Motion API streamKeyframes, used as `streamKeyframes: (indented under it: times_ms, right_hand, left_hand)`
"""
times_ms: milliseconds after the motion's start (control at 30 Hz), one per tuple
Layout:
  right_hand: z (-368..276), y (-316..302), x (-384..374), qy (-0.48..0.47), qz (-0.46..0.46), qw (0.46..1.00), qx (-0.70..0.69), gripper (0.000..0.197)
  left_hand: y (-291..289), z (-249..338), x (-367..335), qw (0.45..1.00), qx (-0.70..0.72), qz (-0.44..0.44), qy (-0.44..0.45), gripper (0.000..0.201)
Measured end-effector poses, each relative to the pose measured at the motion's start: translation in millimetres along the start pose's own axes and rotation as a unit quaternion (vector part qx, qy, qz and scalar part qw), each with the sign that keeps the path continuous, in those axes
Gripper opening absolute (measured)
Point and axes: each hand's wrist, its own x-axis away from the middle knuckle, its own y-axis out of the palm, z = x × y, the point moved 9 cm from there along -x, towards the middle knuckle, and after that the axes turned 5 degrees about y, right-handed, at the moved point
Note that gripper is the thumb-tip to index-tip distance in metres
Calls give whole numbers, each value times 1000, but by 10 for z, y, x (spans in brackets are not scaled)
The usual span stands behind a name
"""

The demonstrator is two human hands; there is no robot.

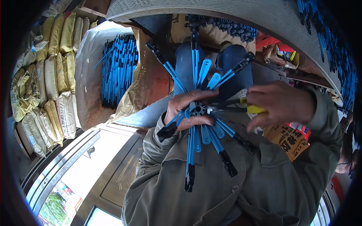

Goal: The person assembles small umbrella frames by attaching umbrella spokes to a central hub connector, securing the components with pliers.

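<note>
My left hand is closed around the middle of a star-shaped piece of blue arms. Its round toothed hub shows between my thumb and fingers. Blue arms with black ends fan out from it on all sides, and short flat blue tabs with holes lie between some of them. My right hand, slightly blurred, grips yellow-handled pliers. Their dark jaws point left at the hub's right side; whether they touch it I cannot tell.
An open lined sack or box at the left holds many blue black-tipped sticks. Stacked sacks line the far left. A grey patterned tabletop curves along the far side, with more blue sticks at its right.
</note>
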Motion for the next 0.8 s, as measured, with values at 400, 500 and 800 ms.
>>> streamKeyframes:
  times_ms: [400,500,800]
  right_hand:
    - [32,2,-64,-87,117,966,-213,31]
    - [14,106,-44,-16,277,961,20,27]
    - [-79,-97,90,66,593,740,312,24]
  left_hand:
    - [-68,34,34,996,33,8,79,54]
    - [-133,35,60,995,-6,69,70,53]
    - [-104,33,4,996,-20,75,35,52]
